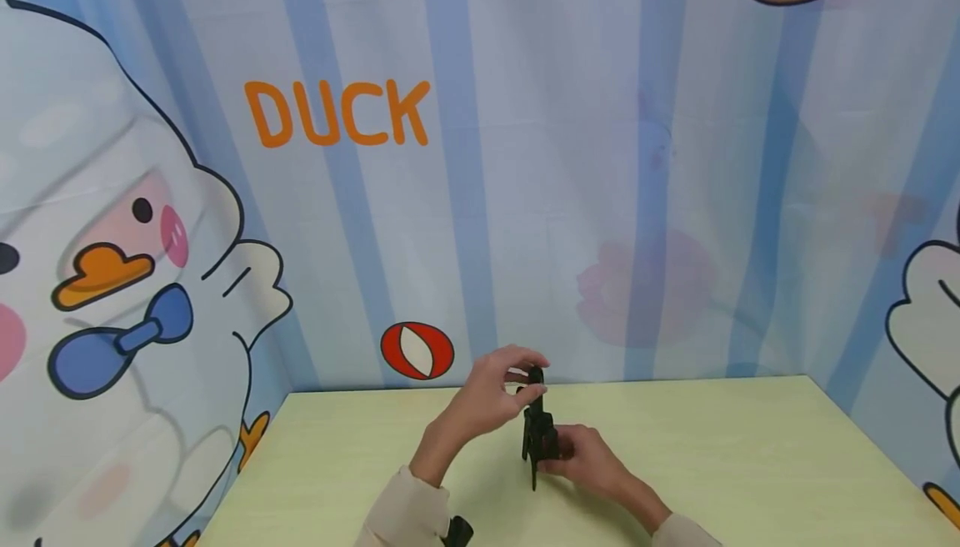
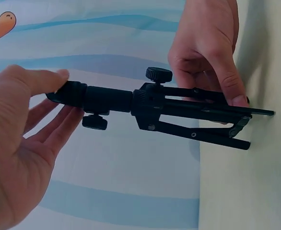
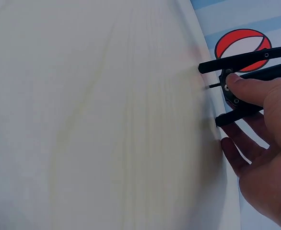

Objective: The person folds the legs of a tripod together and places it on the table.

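Note:
A small black tripod (image 1: 539, 430) stands roughly upright over the table, its legs drawn in close to the centre column. My left hand (image 1: 491, 390) pinches the top end between thumb and fingers. Low on the legs, my right hand (image 1: 592, 462) grips with thumb and fingertips. Two round knobs stick out from the tripod (image 2: 109, 99) in the left wrist view, one near the head and one at the collar. The right wrist view shows the leg tips and the hinge brace of the tripod (image 3: 248, 60), with the right thumb on that brace.
A pale yellow table (image 1: 337, 464) lies under both hands. Behind it hangs a blue-striped curtain (image 1: 540, 155) printed with a duck and lettering. A black object (image 1: 457, 532) shows beside the left sleeve at the bottom edge.

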The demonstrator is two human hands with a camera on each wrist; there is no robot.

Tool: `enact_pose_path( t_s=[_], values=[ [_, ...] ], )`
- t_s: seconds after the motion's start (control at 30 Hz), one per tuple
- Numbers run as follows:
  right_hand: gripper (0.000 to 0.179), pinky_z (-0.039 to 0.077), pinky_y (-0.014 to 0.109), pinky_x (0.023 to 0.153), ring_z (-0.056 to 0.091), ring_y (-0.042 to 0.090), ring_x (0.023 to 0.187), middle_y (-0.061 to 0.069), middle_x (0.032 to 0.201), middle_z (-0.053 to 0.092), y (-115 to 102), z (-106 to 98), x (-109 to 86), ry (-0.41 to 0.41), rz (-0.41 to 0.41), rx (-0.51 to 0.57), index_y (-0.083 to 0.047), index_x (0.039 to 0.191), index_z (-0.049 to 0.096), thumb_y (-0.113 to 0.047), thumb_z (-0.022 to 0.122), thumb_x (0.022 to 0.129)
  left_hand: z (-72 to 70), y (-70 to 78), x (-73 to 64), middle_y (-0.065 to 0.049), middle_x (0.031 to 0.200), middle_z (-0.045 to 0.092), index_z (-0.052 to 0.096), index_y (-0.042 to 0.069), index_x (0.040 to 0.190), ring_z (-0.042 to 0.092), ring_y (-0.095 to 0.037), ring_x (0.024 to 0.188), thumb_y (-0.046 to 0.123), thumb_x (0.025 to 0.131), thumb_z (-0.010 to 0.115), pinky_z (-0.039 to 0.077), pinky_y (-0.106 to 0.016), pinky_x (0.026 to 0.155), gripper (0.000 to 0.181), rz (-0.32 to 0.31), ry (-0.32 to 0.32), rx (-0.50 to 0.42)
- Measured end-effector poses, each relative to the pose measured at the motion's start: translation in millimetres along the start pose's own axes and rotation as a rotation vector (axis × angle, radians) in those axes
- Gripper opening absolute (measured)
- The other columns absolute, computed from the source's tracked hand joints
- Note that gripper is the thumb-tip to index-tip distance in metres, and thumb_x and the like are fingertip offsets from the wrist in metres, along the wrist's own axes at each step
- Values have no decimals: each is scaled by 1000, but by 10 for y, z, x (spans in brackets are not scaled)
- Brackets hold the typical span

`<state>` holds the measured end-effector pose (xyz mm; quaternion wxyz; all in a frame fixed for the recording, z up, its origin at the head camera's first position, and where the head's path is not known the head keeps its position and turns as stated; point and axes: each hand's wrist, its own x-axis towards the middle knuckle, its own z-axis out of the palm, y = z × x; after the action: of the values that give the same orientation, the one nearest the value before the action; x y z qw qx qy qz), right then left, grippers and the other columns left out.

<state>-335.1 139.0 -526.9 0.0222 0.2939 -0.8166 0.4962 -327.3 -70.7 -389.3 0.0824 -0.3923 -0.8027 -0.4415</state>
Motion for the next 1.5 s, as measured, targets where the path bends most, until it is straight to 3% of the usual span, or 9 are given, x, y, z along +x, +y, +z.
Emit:
enact_pose_path(
  t_s=[0.2, 0.4, 0.5, 0.67, 0.83, 0.93, 1.2, 1.5],
  values=[
    [19, 57, 25, 76, 70, 8, 84, 0, 98, 76, -19, 6, 7, -9, -6, -2, -9, 106, 76, -12, 83, 88, -88, 76, 63, -5, 112, 69, 73, 7, 116, 70, -15, 96, 5, 96, 74, 60, -29, 90, 20, 8, -64, 130],
    [17, 61, 28, 78, 71, 12, 88, 3, 101, 75, -8, 3, -16, -12, -21, -4, -8, 106, 75, -10, 81, 90, -160, 124, 83, -4, 113, 69, 73, 7, 120, 70, -14, 100, 1, 95, 74, 57, -21, 90, 25, -17, -149, 149],
    [19, 62, 30, 82, 72, 16, 95, 7, 106, 75, -4, -13, -35, -6, -26, 7, -6, 110, 74, -8, 79, 92, -202, 123, 65, -4, 113, 69, 73, 6, 120, 70, -14, 101, 0, 95, 74, 57, -20, 90, 25, -14, -159, 137],
    [19, 62, 31, 85, 70, 17, 103, 9, 110, 71, -50, -108, -72, 49, -33, 26, -5, 113, 71, -6, 76, 94, -289, 108, 6, -6, 114, 70, 73, 4, 117, 71, -18, 102, -1, 94, 75, 58, -21, 89, 24, -3, -95, 106],
    [12, 62, 32, 84, 71, 20, 98, 8, 103, 68, -138, -270, -94, 96, -88, -8, -5, 104, 70, -6, 77, 94, -387, 49, -75, -7, 111, 71, 75, 4, 113, 72, -22, 100, -4, 91, 77, 61, -27, 88, 23, -13, 10, 39],
    [15, 62, 30, 83, 72, 21, 97, 8, 104, 68, -192, -364, -112, 101, -85, -9, -3, 107, 72, -6, 77, 94, -441, -5, -139, -6, 109, 71, 75, 5, 111, 72, -23, 98, -4, 90, 78, 61, -29, 87, 23, -26, 48, 17],
    [20, 63, 28, 76, 73, 22, 92, 11, 105, 68, -277, -548, -172, 149, -97, -39, 1, 110, 71, -2, 79, 91, -487, -203, -319, -5, 111, 72, 77, 6, 111, 72, -23, 100, -1, 89, 79, 60, -32, 90, 23, -85, 81, -22],
    [22, 63, 29, 79, 74, 25, 96, 15, 108, 69, -291, -695, -213, 195, -76, -9, 1, 111, 73, 1, 78, 90, -362, -470, -537, -9, 109, 71, 78, 4, 108, 73, -29, 99, -5, 87, 80, 62, -32, 86, 23, -170, 78, -101]
  ],
)
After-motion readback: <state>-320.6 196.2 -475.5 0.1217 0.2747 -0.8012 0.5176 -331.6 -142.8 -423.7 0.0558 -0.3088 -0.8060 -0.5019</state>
